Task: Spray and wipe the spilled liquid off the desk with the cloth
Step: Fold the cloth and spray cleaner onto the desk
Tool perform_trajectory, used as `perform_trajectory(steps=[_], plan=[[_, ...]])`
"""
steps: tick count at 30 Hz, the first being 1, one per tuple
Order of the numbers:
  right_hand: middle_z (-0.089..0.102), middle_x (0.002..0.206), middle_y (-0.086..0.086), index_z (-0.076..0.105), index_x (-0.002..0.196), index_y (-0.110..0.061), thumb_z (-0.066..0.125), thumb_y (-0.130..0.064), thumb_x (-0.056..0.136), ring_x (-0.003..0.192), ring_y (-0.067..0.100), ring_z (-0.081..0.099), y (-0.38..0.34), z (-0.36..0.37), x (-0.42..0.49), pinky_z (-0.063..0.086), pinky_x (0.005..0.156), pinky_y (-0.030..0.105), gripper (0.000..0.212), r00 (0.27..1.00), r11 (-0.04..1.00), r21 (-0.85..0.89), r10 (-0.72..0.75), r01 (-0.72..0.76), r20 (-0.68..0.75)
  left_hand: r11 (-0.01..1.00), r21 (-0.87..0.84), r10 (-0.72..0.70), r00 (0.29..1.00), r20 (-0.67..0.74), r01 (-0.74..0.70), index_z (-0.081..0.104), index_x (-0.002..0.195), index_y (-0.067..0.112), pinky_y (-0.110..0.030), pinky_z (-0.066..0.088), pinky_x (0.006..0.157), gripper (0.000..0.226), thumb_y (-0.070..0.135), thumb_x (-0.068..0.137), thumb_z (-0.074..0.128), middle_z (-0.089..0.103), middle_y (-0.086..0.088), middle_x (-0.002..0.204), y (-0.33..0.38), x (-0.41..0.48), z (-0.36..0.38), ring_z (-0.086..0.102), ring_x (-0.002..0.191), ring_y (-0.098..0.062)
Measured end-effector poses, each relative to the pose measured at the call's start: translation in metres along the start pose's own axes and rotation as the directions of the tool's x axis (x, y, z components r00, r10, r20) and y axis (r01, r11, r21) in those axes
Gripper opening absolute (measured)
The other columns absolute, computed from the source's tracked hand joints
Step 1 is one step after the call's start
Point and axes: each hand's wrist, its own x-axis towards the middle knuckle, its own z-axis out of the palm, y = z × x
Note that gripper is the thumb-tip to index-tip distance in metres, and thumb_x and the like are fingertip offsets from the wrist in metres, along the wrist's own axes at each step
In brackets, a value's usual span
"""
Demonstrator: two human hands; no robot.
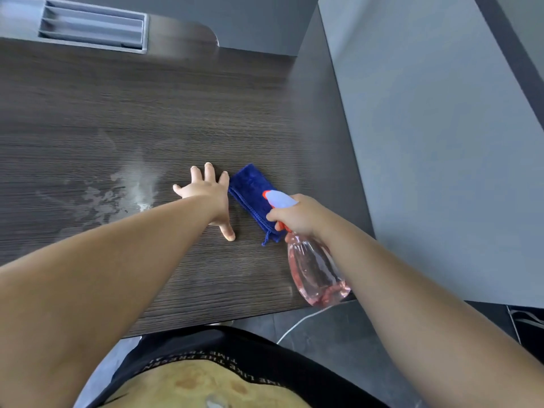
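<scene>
From the head view there is one desk (176, 113), one cloth (248, 184), one spray bottle (318, 275), one wet patch and two hands. The spilled liquid (132, 192) lies as a pale smear on the desk's left half, just left of the left hand (206, 195), which lies flat with its fingers spread wide, holding nothing. The folded blue cloth rests just right of that hand; whether they touch is unclear. The right hand (294, 219) grips the bottle's neck, hiding the trigger and the cloth's near corner. One grey slotted tray (94, 28) at the far edge is blurred and cut off.
</scene>
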Motion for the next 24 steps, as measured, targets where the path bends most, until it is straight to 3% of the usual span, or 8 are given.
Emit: perform_trajectory(steps=[6, 11, 15, 19, 24], plan=[[0.066, 0.078, 0.000, 0.057, 0.122, -0.020, 0.055, -0.028, 0.078, 0.066, 0.021, 0.059, -0.026, -0.005, 0.009, 0.052, 0.078, 0.035, 0.045, 1.000, 0.999, -0.046, -0.025, 0.026, 0.017, 1.000, 0.011, -0.003, 1.000, -0.004, 0.003, -0.007, 0.150, 0.023, -0.063, 0.027, 0.106, 0.147, 0.063, 0.042, 0.085, -0.013, -0.008, 0.156, 0.000, 0.001, 0.001, -0.007, 0.142, -0.034], [0.068, 0.072, 0.000, 0.057, 0.121, -0.025, 0.055, -0.027, 0.070, 0.060, 0.018, 0.058, -0.007, -0.011, 0.006, 0.054, 0.073, 0.036, 0.051, 0.999, 0.999, -0.051, 0.016, -0.014, 0.033, 1.000, 0.011, 0.000, 1.000, 0.005, 0.000, -0.008, 0.150, 0.023, -0.064, 0.026, 0.106, 0.147, 0.062, 0.043, 0.085, -0.014, -0.008, 0.155, -0.001, 0.002, 0.000, -0.008, 0.142, -0.035], [0.067, 0.079, -0.005, 0.062, 0.106, -0.023, 0.058, -0.033, 0.071, 0.053, 0.011, 0.056, 0.019, -0.023, -0.005, 0.056, 0.073, 0.034, 0.036, 1.000, 1.000, 0.021, 0.006, -0.005, -0.008, 1.000, 0.009, 0.007, 1.000, 0.010, -0.007, -0.009, 0.150, 0.022, -0.064, 0.025, 0.106, 0.147, 0.061, 0.043, 0.085, -0.014, -0.009, 0.155, -0.001, 0.003, 0.000, -0.009, 0.142, -0.036], [0.061, 0.089, -0.003, 0.058, 0.098, -0.042, 0.059, -0.026, 0.081, 0.054, 0.016, 0.057, 0.029, -0.044, -0.020, 0.047, 0.061, 0.025, 0.024, 0.989, 0.989, 0.057, -0.137, 0.140, -0.051, 1.000, 0.017, 0.011, 1.000, 0.012, -0.012, -0.009, 0.150, 0.022, -0.064, 0.025, 0.106, 0.146, 0.061, 0.045, 0.085, -0.014, -0.009, 0.155, -0.001, 0.003, 0.000, -0.008, 0.142, -0.036], [0.059, 0.095, -0.013, 0.057, 0.098, -0.042, 0.063, -0.033, 0.086, 0.066, 0.015, 0.063, 0.028, -0.080, -0.017, 0.049, 0.073, 0.033, 0.016, 0.891, 0.907, 0.181, -0.306, 0.379, -0.335, 0.999, 0.030, 0.018, 1.000, 0.004, -0.018, -0.009, 0.150, 0.022, -0.062, 0.028, 0.105, 0.146, 0.063, 0.045, 0.084, -0.013, -0.009, 0.155, 0.000, 0.001, -0.001, -0.005, 0.142, -0.036]])
